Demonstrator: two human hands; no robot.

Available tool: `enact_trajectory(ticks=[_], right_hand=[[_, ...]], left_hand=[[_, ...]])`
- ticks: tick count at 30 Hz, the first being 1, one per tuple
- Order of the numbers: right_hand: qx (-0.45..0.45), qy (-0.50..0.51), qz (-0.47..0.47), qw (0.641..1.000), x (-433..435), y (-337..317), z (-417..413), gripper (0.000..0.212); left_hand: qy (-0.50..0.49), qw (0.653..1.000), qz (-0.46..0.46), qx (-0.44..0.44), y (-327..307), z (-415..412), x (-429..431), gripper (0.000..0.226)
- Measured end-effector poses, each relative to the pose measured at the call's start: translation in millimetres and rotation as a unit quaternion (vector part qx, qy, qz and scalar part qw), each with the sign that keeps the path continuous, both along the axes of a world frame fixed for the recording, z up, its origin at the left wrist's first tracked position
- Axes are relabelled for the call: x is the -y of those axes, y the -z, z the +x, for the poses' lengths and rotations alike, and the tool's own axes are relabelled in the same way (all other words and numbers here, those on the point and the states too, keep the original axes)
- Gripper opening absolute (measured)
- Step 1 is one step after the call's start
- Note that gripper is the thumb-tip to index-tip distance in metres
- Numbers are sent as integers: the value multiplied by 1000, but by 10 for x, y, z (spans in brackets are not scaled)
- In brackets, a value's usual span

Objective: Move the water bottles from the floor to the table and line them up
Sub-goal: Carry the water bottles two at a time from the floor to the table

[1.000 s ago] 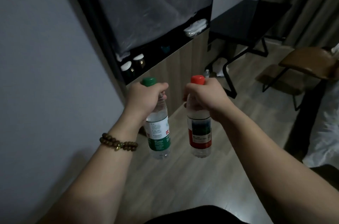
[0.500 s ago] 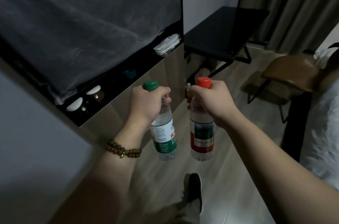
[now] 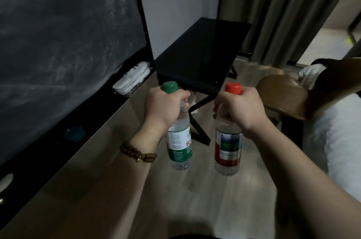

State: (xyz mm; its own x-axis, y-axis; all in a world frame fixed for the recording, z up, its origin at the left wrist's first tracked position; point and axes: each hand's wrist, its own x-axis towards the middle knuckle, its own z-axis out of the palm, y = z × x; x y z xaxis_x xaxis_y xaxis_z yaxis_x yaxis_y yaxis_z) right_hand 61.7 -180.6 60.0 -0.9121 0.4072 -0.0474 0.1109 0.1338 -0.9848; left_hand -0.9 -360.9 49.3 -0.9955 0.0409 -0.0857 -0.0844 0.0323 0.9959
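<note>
Black table [image 3: 203, 53] stands ahead, top bare. Both clear bottles hang upright above the floor (well short of the table). Left hand [image 3: 164, 105] grips the green-capped bottle [image 3: 178, 141] by its neck; right hand [image 3: 238, 109] grips the red-capped bottle [image 3: 227, 146] likewise, labels matching caps.

Left hand [image 3: 164, 106], right hand [image 3: 237, 108] in fists, forearms outstretched.
</note>
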Motion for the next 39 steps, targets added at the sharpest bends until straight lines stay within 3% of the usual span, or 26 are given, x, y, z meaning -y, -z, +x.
enact_trajectory(ticks=[5, 9, 18, 22, 29, 39], right_hand=[[-12, 10, 8, 1000, -714, 209, -846, 43], [-7, -10, 44, 999, -1385, 362, -1570, 23], [12, -124, 83, 989, -2704, 198, -3047, 30], [11, -154, 83, 985, -3020, 217, -3619, 29], [17, -201, 39, 979, -3385, 402, -4594, 50], [48, -187, 157, 968, -3905, 599, -6061, 30]], left_hand=[[8, 1000, -3, 2, 144, -783, -757, 18], [-12, 1000, -9, 18, 272, -1409, -1396, 21], [-122, 991, -47, 18, 218, -2542, -2593, 9], [-153, 986, -58, 18, 219, -2910, -2963, 4], [-174, 981, -75, 50, 427, -3744, -3297, 18], [-174, 981, -58, 65, 732, -5285, -3809, 26]])
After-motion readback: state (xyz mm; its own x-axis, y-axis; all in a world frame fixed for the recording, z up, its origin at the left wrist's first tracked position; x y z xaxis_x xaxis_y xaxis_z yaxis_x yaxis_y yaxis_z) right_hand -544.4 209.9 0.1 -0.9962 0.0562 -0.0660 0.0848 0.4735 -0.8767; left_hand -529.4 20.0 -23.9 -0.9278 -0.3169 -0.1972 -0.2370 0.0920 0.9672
